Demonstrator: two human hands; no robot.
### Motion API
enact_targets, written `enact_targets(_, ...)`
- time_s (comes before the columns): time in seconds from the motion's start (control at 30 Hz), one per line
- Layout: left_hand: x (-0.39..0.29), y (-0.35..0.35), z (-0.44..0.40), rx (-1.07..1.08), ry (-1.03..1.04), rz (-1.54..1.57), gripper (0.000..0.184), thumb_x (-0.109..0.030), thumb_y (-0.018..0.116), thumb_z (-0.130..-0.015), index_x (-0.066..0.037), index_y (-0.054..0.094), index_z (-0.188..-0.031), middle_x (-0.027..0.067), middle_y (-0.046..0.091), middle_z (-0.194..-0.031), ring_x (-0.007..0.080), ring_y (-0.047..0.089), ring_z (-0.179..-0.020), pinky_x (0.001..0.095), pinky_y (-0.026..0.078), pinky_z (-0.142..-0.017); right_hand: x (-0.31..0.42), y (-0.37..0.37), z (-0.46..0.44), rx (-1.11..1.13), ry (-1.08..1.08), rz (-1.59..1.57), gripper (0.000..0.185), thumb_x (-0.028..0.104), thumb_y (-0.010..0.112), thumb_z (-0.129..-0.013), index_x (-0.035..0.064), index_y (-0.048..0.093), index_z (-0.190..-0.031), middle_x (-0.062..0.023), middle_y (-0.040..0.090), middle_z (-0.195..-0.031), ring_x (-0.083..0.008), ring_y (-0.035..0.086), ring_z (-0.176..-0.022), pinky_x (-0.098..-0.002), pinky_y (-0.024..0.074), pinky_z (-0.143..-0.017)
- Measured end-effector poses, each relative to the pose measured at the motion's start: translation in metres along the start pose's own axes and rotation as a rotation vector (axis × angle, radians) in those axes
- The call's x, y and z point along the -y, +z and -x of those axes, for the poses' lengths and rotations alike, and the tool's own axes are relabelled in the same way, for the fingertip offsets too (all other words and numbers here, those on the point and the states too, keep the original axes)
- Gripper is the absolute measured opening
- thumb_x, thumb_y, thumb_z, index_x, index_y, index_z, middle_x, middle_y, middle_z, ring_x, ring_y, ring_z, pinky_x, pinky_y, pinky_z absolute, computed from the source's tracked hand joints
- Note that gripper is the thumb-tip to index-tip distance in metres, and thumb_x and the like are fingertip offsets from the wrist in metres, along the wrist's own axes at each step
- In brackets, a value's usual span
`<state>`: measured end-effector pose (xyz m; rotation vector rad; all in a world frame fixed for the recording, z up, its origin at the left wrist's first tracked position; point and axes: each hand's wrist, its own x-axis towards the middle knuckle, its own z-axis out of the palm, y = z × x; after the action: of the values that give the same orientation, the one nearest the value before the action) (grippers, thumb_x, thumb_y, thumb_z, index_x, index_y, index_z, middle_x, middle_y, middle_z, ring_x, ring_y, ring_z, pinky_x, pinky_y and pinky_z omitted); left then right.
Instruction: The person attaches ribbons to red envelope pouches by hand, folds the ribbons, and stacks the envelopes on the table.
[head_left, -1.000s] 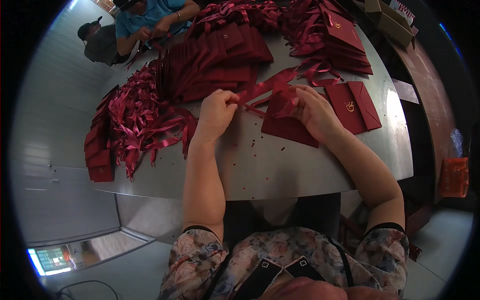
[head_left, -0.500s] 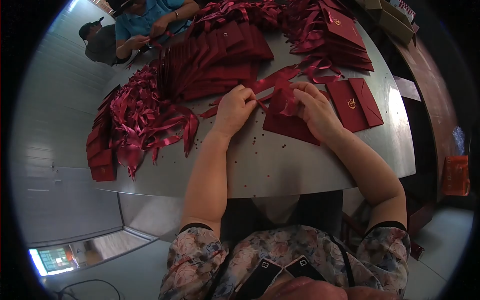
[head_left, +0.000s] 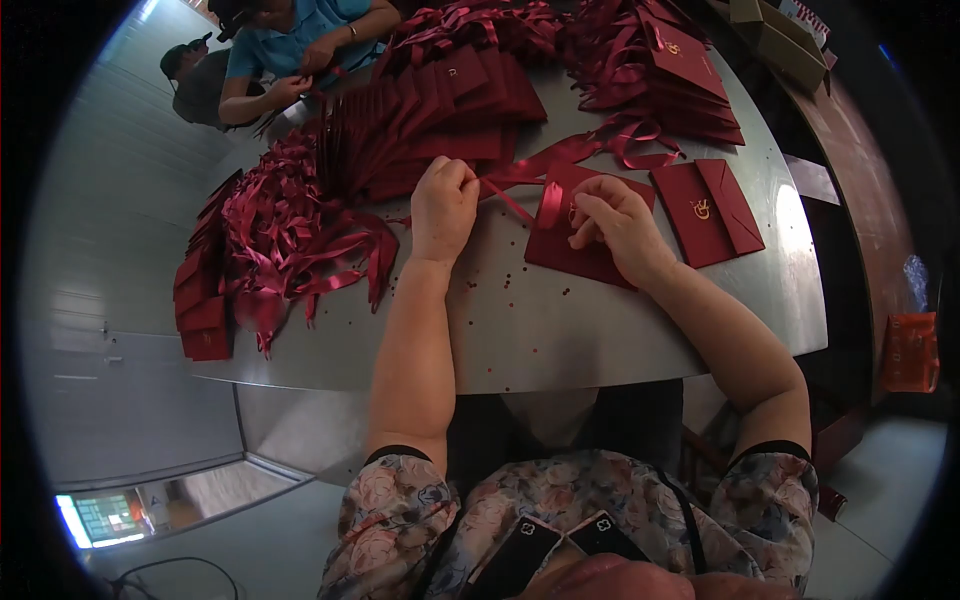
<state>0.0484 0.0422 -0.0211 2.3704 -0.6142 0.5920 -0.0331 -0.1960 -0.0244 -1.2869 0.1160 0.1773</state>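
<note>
A dark red paper bag (head_left: pixel 575 245) lies flat on the metal table before me, with a shiny red ribbon (head_left: pixel 511 200) running off its left side. Fingers pinched, my left hand (head_left: pixel 443 212) is shut on that ribbon to the left of the bag. The ribbon is drawn out between the hand and the bag, and a wider fold of it shows on the bag's face. Over the right part of the bag hovers my right hand (head_left: pixel 622 228), fingers bent and apart, with nothing visible in them. It partly hides a gold print. A second red bag (head_left: pixel 708 210) lies just to the right.
Stacked red bags (head_left: pixel 430 115) fill the far middle, with a heap of ribbons (head_left: pixel 275 215) on the left. Another bag stack (head_left: pixel 690 75) stands far right, near a cardboard box (head_left: pixel 780 40). Across the table, a person in a blue shirt (head_left: pixel 290 45) handles ribbon. Small dark bits dot the metal table (head_left: pixel 500 340).
My left hand has moved left and slightly away from me, drawing the ribbon out. My right hand has let go of the ribbon by the bag and its fingers have spread.
</note>
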Motion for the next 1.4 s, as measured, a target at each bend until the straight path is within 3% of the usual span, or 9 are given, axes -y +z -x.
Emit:
enact_targets(0.1, 0.006, -0.001, 0.000, 0.012, 0.023, -0.014, 0.006, -0.004, 0.064, -0.079, -0.003, 0.059, -0.082, 0.0126, 0.059, -0.085, 0.0326, 0.060, -0.077, 0.0428, 0.050, -0.069, -0.003, 0.003, 0.003, 0.063, -0.103, 0.064, 0.018, 0.013, 0.062, -0.095, -0.0001, 0.060, -0.107, -0.0078, 0.063, -0.088, -0.0156, 0.064, -0.067, -0.0255, 0.0526, -0.067)
enact_targets(0.17, 0.012, -0.001, 0.001, 0.018, -0.035, 0.028, 0.006, -0.004, 0.064, -0.079, -0.003, 0.060, -0.082, 0.0123, 0.059, -0.085, 0.0318, 0.060, -0.077, 0.0420, 0.050, -0.069, 0.003, 0.008, 0.015, -0.024, -0.728, 0.826, 0.017, 0.009, 0.066, -0.090, -0.0009, 0.063, -0.104, -0.0089, 0.063, -0.090, -0.0177, 0.064, -0.069, -0.0271, 0.0526, -0.065)
enact_targets(0.3, 0.013, -0.003, 0.001, 0.023, -0.128, 0.065, 0.006, -0.005, 0.064, -0.077, -0.003, 0.062, -0.083, 0.0112, 0.060, -0.085, 0.0296, 0.061, -0.074, 0.0395, 0.050, -0.068, 0.013, 0.019, 0.033, -0.040, -0.817, 1.368, 0.048, 0.027, 0.073, -0.082, 0.0035, 0.060, -0.123, -0.0169, 0.059, -0.119, -0.0331, 0.058, -0.113, -0.0449, 0.0449, -0.096)
enact_targets(0.4, 0.010, -0.004, -0.001, -0.037, -0.119, 0.104, 0.005, -0.005, 0.064, -0.077, -0.004, 0.062, -0.082, 0.0108, 0.060, -0.085, 0.0293, 0.060, -0.077, 0.0392, 0.049, -0.070, 0.001, 0.020, 0.034, 0.007, -0.733, 1.546, 0.060, 0.032, 0.072, -0.082, 0.0025, 0.055, -0.131, -0.0216, 0.051, -0.133, -0.0362, 0.047, -0.128, -0.0463, 0.0361, -0.105)
enact_targets(0.63, -0.007, -0.015, -0.007, -0.229, 0.017, 0.201, 0.006, -0.004, 0.065, -0.080, -0.003, 0.059, -0.081, 0.0101, 0.058, -0.083, 0.0295, 0.056, -0.081, 0.0390, 0.047, -0.074, 0.008, 0.015, 0.027, 0.158, -0.709, 1.617, 0.052, 0.026, 0.064, -0.086, 0.0010, 0.053, -0.130, -0.0234, 0.055, -0.130, -0.0361, 0.053, -0.122, -0.0439, 0.0415, -0.101)
enact_targets(0.87, -0.014, -0.045, -0.004, -0.048, -0.216, 0.622, 0.007, -0.002, 0.065, -0.084, -0.003, 0.061, -0.090, 0.0029, 0.063, -0.090, 0.0134, 0.057, -0.082, 0.0279, 0.047, -0.076, 0.068, 0.013, 0.042, -0.271, -1.144, 1.424, 0.028, 0.005, 0.059, -0.083, 0.0018, 0.062, -0.111, -0.0130, 0.066, -0.101, -0.0320, 0.064, -0.091, -0.0420, 0.0488, -0.082)
enact_targets(1.03, -0.015, -0.057, -0.006, 0.121, -0.332, 1.228, 0.011, -0.008, 0.059, -0.086, -0.003, 0.063, -0.095, 0.0065, 0.066, -0.091, 0.0118, 0.058, -0.078, 0.0253, 0.046, -0.074, 0.085, 0.005, 0.044, -0.068, -0.733, 1.141, 0.022, 0.005, 0.059, -0.089, 0.0006, 0.066, -0.110, -0.0162, 0.065, -0.093, -0.0351, 0.064, -0.081, -0.0401, 0.0510, -0.074)
enact_targets(1.23, 0.007, -0.061, -0.009, -0.685, -0.570, 1.192, 0.014, -0.018, 0.057, -0.091, -0.006, 0.062, -0.087, 0.0041, 0.064, -0.077, 0.0108, 0.055, -0.067, 0.0251, 0.043, -0.064, 0.042, 0.013, 0.017, 0.105, -0.628, 1.263, 0.025, 0.007, 0.064, -0.086, 0.0000, 0.066, -0.111, -0.0156, 0.065, -0.105, -0.0349, 0.065, -0.089, -0.0408, 0.0537, -0.077)
enact_targets(1.4, 0.005, -0.071, -0.007, -0.906, -0.515, 0.986, 0.026, -0.027, 0.054, -0.095, -0.006, 0.061, -0.081, 0.0031, 0.063, -0.073, 0.0103, 0.053, -0.065, 0.0256, 0.042, -0.063, 0.033, 0.064, -0.022, 0.331, -0.931, 1.250, 0.022, 0.005, 0.065, -0.083, 0.0021, 0.066, -0.105, -0.0143, 0.064, -0.103, -0.0340, 0.065, -0.088, -0.0414, 0.0539, -0.075)
